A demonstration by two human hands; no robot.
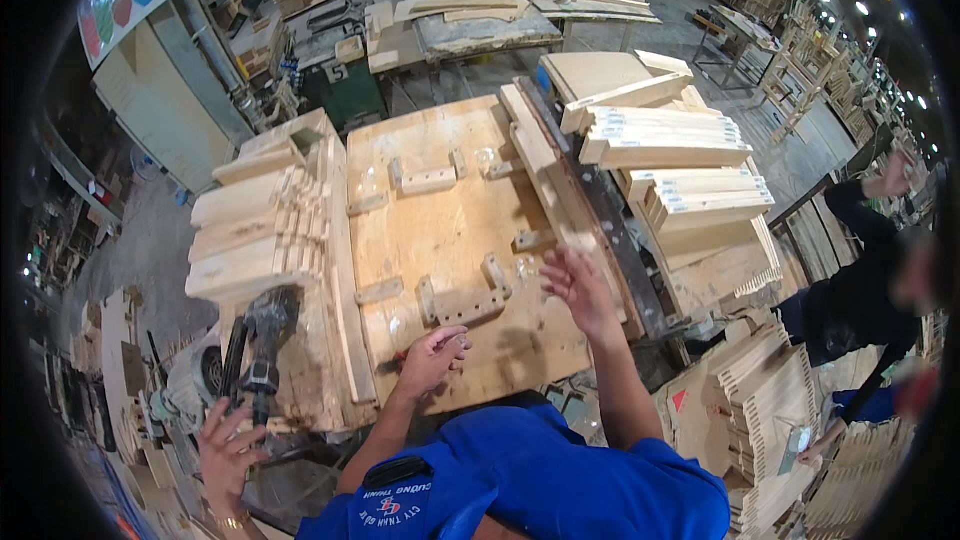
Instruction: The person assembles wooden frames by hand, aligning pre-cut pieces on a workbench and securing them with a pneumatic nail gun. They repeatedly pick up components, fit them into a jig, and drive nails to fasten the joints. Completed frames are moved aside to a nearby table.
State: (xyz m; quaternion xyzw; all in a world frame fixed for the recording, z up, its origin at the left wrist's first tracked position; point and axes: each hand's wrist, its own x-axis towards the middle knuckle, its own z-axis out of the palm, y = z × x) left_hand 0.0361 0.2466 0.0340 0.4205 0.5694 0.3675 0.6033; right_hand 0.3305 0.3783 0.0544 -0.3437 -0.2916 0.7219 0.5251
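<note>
Person's two hands (432,362), two drilled blocks (428,181), eight smaller blocks (381,290), one plywood panel (450,235).

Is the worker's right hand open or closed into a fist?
Open: the right hand has its fingers extended, and no object shows in it.

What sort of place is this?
Probably a woodworking shop: stacked pale boards, a power tool and a plywood panel with wooden blocks on it suggest so.
</note>
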